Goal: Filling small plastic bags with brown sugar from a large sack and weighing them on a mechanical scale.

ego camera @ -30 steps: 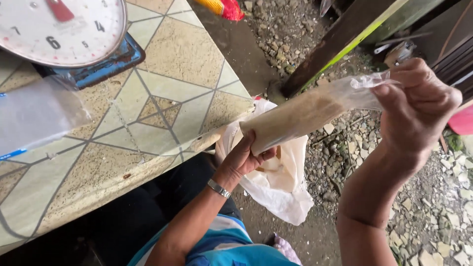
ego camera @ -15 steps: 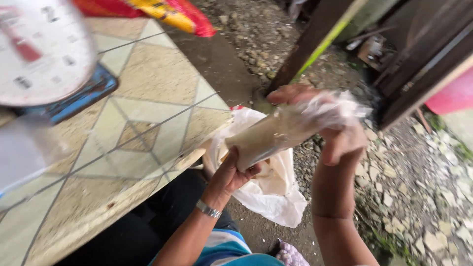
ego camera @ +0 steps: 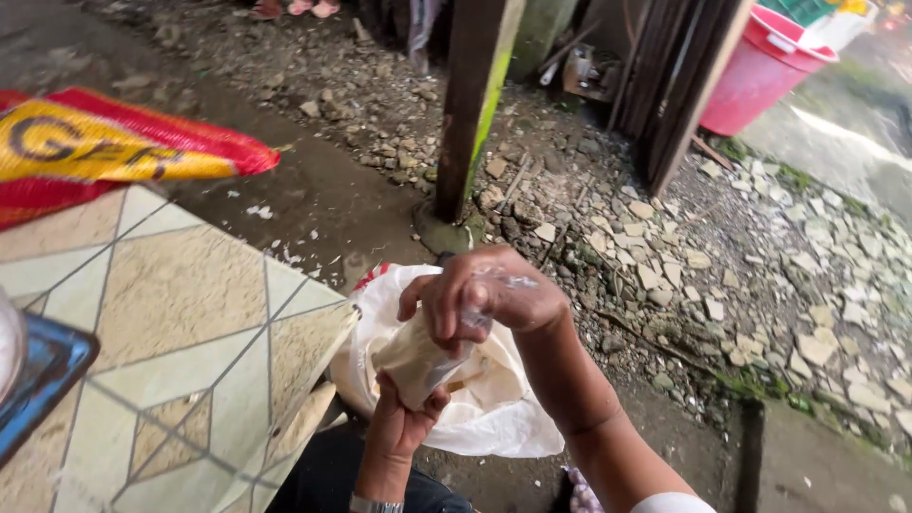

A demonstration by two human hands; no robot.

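A clear plastic bag (ego camera: 418,363) filled with pale powder is gripped from below by my left hand (ego camera: 401,423). My right hand (ego camera: 484,296) is closed over the bag's twisted top, with crumpled plastic showing between the fingers. Both hands are over a large open white sack (ego camera: 494,404) that sits on the ground beside the table's corner. A watch band shows on my left wrist.
A tiled table (ego camera: 180,351) fills the lower left, with the blue base of a scale (ego camera: 38,380) at its edge. A red and yellow woven sack (ego camera: 104,147) lies at the far left. A wooden post (ego camera: 475,104), rubble ground and a red tub (ego camera: 760,71) lie beyond.
My right hand has come down from the raised bag end onto its top, bunching the plastic. The bag now stands short and upright over the white sack. The view has tilted away from the scale.
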